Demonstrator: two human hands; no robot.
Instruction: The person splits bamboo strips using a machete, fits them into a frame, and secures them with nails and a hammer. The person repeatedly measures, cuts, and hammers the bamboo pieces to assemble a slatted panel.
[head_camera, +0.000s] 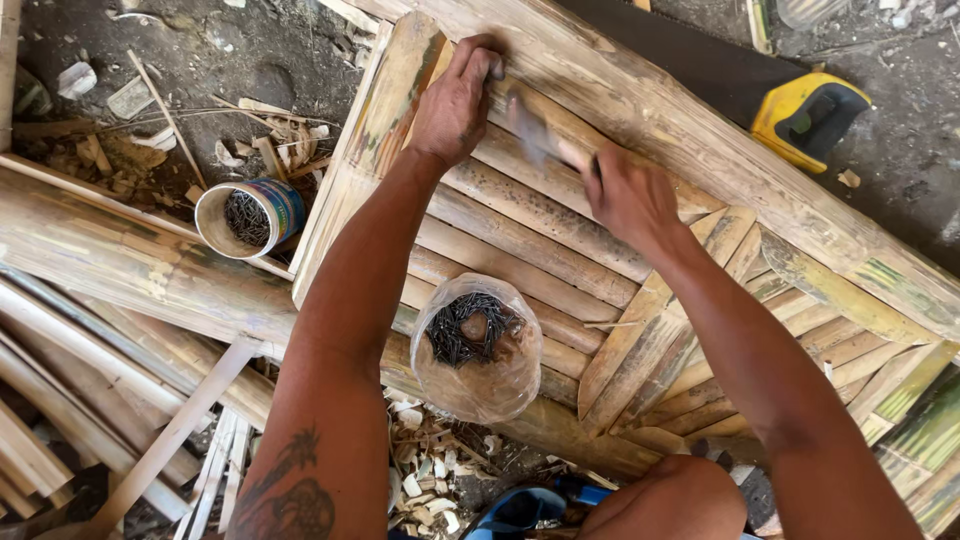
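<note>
The left hand (458, 100) rests on a split bamboo slat (545, 215) near the top of a bamboo panel (690, 390); its fingers are pinched together at the tip, likely holding a small nail straight, though the nail itself is too small to see. The right hand (628, 195) is closed around the handle of a hammer (535, 135); the hammer head is blurry, so it seems to be swinging toward the pinched fingers. The panel lies flat across thick bamboo poles (120, 260), which lift it off the dirt ground (230, 50) so it stays firm under each hit.

A clear plastic bag of dark nails (478, 345) sits right on the panel between the two arms, close enough to grab from; a round tin of nails (250, 217) stands on the ground just beside the panel's left edge. A yellow-handled saw (805, 115) lies beyond the panel, well apart from both hands. Bamboo chips (425, 475) lie scattered on the ground below the bag, near the person's knee (665, 495). Thin bamboo strips (60, 400) are piled on the left, near but out of the way.
</note>
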